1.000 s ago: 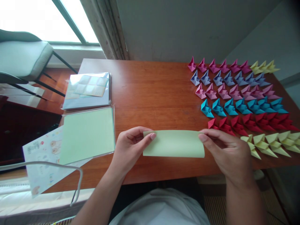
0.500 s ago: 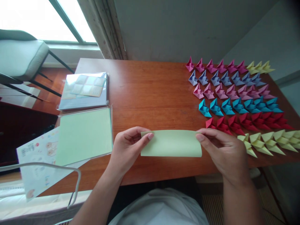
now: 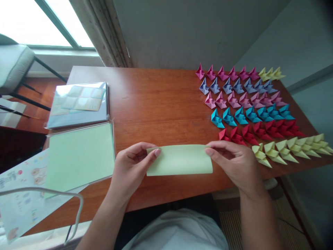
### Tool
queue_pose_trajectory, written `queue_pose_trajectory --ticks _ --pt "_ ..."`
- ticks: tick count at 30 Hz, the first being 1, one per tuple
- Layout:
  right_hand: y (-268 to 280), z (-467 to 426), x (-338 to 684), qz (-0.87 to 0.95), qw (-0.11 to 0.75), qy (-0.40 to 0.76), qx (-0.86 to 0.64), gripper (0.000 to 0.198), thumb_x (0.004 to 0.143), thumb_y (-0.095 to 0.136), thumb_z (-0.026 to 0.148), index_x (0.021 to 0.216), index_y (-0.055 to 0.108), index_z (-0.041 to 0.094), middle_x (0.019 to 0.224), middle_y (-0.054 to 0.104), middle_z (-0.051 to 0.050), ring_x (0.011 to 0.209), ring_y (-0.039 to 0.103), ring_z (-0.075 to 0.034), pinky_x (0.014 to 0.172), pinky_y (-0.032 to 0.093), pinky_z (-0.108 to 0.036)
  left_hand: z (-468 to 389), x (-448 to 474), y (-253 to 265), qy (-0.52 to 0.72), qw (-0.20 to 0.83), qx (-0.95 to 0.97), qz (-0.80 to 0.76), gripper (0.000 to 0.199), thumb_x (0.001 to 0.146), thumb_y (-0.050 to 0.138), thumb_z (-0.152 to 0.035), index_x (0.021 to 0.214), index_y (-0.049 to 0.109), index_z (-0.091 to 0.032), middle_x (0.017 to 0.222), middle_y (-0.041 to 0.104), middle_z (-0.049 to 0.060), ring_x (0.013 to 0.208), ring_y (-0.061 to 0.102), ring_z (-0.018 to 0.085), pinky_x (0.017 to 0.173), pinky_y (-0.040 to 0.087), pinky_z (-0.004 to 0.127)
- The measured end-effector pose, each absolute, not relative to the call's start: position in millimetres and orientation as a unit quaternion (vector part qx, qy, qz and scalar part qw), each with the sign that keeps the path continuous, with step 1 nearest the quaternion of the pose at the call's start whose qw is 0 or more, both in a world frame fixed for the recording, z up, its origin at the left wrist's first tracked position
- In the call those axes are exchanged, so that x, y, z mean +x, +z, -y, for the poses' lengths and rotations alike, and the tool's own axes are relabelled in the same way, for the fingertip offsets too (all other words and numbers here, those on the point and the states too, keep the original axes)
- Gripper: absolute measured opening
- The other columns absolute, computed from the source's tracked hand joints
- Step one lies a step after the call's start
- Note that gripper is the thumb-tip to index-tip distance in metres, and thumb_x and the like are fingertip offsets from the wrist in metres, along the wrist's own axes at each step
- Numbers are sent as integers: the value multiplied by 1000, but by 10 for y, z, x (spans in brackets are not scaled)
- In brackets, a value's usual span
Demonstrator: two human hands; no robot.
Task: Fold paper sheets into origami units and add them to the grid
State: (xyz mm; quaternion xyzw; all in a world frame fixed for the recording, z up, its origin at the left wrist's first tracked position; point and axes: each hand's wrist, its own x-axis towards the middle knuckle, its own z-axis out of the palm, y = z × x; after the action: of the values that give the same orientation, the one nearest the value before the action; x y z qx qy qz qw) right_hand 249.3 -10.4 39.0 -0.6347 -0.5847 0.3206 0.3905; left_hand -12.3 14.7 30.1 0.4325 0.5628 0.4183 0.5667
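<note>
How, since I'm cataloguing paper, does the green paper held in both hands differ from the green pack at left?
The held paper is pinched in the left hand and right hand; the green pack lies on the table. The held paper looks curved; the green pack looks flat. Both are pale green.

Pale grey top (image 3: 179, 231), plain fabric, soft loose folds across the front, forearms (image 3: 257, 215) bare where visible, hands (image 3: 131, 165) bare, left thumbnail (image 3: 157, 152) smooth, rounded
</note>
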Motion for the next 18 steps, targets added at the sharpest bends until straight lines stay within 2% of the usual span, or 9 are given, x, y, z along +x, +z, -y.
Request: queue_pose_trajectory --ticks 11,18 --pt "386 101 2478 577 403 342 -623 4 85 76 27 88 78 27 84 78 2 74 73 -12 70 60 -18 -145 -130 307 403 572 426 -573 20 75 83 -37 76 74 -19 68 69 0 61 56 9 52 41 15" --pt "393 90 2467 576 408 339 -622 9 86 75 32 86 79 23 82 78 -1 71 73 -15 66 61 -22 -148 -126 311 400 558 427 -588 25 72 84 -40 76 73 -17 69 70 2 60 58 12 51 43 18"
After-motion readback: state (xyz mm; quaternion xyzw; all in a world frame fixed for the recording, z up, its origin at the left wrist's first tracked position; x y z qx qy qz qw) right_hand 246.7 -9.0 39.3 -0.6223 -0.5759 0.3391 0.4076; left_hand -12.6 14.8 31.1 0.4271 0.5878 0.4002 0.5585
